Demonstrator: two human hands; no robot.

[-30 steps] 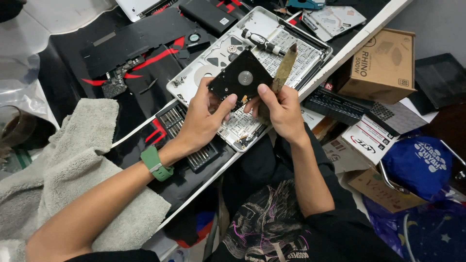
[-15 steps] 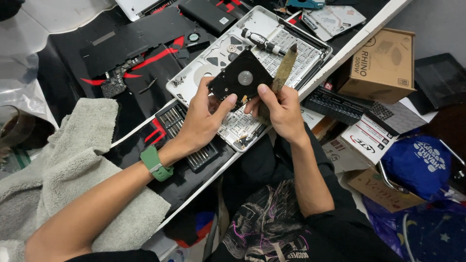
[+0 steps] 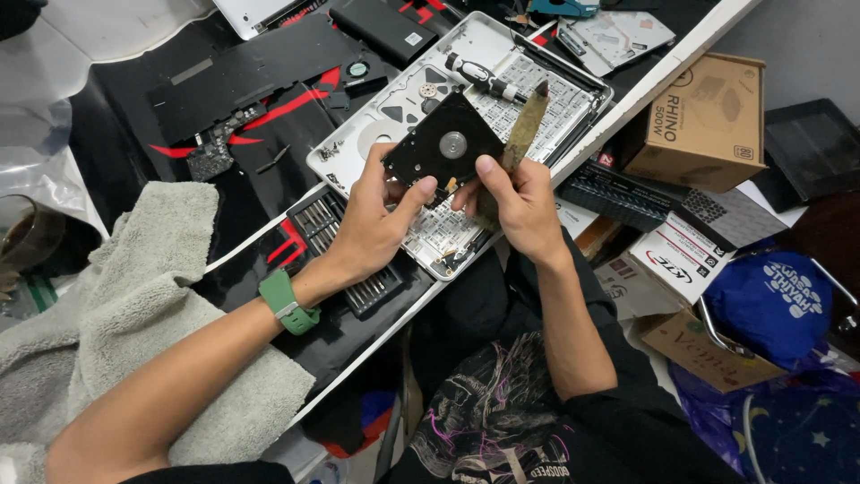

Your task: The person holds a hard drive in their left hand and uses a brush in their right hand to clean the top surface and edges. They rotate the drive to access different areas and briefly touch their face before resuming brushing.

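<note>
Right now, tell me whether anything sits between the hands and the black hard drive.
Nothing does. The left hand and right hand both grip the black hard drive directly, raised above the opened laptop shell. The right hand also holds a brownish ribbon strip beside the drive, not between.

We're at a home electronics-repair bench: opened laptop shell (image 3: 502, 99) at top centre, screwdriver bit set (image 3: 345, 246) mid-frame, loose circuit board (image 3: 212, 157) upper left, cardboard boxes (image 3: 708, 121) piled at right, grey towel (image 3: 134, 332) lower left.
</note>
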